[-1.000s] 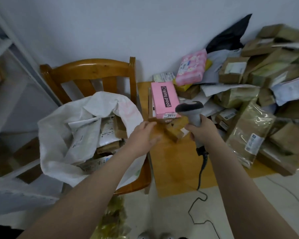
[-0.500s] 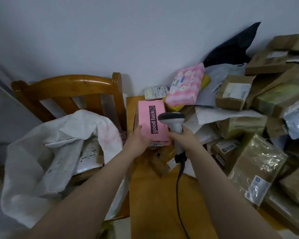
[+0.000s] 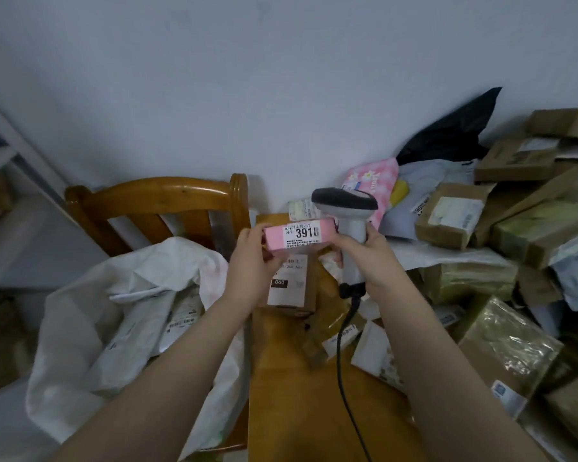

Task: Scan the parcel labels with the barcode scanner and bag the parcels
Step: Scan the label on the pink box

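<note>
A pink box parcel (image 3: 277, 237) is lifted off the wooden table (image 3: 301, 411), its end label reading 3918 facing me. My left hand (image 3: 252, 258) grips its left end. My right hand (image 3: 369, 258) is closed around the handle of the grey barcode scanner (image 3: 346, 203) and its fingers also touch the pink box's right end. The scanner head sits just above and behind the box; its black cable (image 3: 344, 361) hangs down over the table. A white sack (image 3: 114, 315) holding several parcels lies open on the wooden chair (image 3: 157, 201) to the left.
A brown box with a white label (image 3: 289, 285) stands on the table just under the pink one. A big heap of cardboard boxes and mailers (image 3: 501, 235) fills the right side up to the wall. A white shelf frame (image 3: 0, 161) stands at the far left.
My left hand took hold of the pink box, lifted it off the stack and tipped it so its labelled end faces me. The scanner hand rose with it to the box's right end.
</note>
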